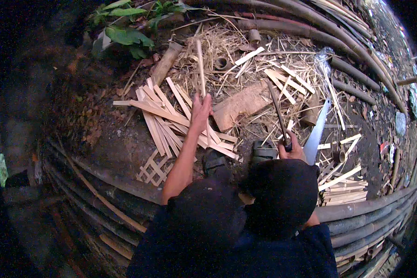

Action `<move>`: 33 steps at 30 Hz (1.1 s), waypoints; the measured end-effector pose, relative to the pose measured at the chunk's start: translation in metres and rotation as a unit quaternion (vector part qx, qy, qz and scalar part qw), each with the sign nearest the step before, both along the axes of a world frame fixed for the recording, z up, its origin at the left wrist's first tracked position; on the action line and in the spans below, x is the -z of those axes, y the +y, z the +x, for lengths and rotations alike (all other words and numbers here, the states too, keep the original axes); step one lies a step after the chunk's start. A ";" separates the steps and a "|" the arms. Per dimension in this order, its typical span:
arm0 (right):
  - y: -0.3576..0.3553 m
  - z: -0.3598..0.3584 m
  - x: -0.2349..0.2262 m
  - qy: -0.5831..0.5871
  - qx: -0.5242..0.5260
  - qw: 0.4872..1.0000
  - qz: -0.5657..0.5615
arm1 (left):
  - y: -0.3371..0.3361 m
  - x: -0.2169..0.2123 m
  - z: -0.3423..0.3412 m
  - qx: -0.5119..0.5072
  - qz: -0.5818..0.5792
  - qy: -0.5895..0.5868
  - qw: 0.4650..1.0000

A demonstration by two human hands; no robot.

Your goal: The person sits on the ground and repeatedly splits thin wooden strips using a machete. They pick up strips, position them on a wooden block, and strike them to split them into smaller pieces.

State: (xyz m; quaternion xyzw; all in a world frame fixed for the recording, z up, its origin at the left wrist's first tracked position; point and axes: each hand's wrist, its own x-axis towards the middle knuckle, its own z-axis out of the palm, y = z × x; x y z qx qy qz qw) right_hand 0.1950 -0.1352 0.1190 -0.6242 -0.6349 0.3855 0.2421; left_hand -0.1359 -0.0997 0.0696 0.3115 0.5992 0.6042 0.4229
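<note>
My left hand [200, 112] is closed around a narrow bamboo strip [200, 65], which stands lengthwise away from me. In my right hand [297, 149] is the dark handle of a long-bladed knife [278, 111], its blade pointing away and slightly left. Between the two hands lies a thick wooden block [241, 105] with a worn top. A loose pile of pale split bamboo slats [158, 113] spreads on the ground under and left of my left forearm. Just right of my right hand rests a handsaw [316, 134].
A small woven lattice [154, 169] lies left of my feet. Stacked short slats [345, 193] sit at the near right. Straw-like shavings [213, 48] cover the far ground, with a cut bamboo log [167, 62] beside them. Long bamboo poles [356, 215] run along the near and far sides.
</note>
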 end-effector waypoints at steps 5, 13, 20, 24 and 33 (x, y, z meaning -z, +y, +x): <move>0.041 -0.032 0.000 -0.070 -0.067 0.989 0.108 | -0.067 -0.008 -0.008 0.045 -0.121 0.168 0.977; 0.050 -0.085 -0.001 -0.228 -0.273 0.926 0.131 | -0.100 -0.092 0.033 0.052 -0.147 -0.076 0.985; 0.041 -0.108 -0.028 -0.221 -0.395 0.885 0.109 | -0.118 -0.104 0.037 0.087 -0.172 -0.057 0.980; 0.114 -0.085 0.035 -0.255 -0.142 0.947 0.136 | -0.138 -0.123 0.045 0.166 -0.231 0.075 0.956; 0.040 -0.099 -0.022 -0.216 -0.366 0.899 0.105 | -0.109 -0.079 0.042 0.147 -0.147 -0.103 0.973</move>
